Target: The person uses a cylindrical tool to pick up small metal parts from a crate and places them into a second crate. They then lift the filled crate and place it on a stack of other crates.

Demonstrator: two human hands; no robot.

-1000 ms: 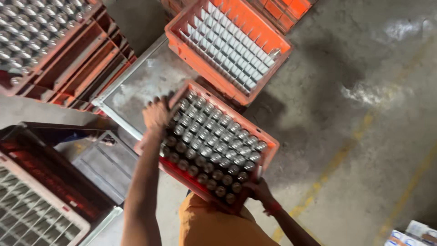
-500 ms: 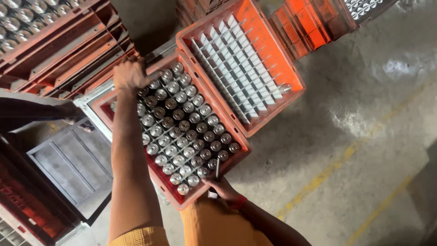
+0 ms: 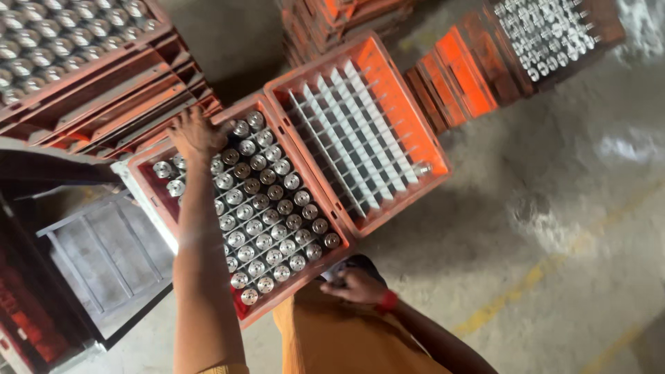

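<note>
The orange crate [image 3: 173, 201] packed with rows of upright silver metal cylinders [image 3: 267, 215] is seen at the centre of the view, tilted so its long side runs from ten o'clock to four o'clock. Its far edge is touched by the left hand [image 3: 194, 133], whose fingers are spread open and laid flat over the rim and the nearest cylinders. Its near corner, at five o'clock, is met by the right hand [image 3: 357, 285], whose fingers are curled, though whether anything is gripped cannot be told; a red band [image 3: 388, 300] is worn at that wrist. Just beside the crate, at two o'clock, a second orange crate [image 3: 409, 131] with a white divider grid is set, nearly empty. A grey metal frame [image 3: 104, 256] is seen at eight o'clock, and stacked crates [image 3: 83, 76] at eleven o'clock.
</note>
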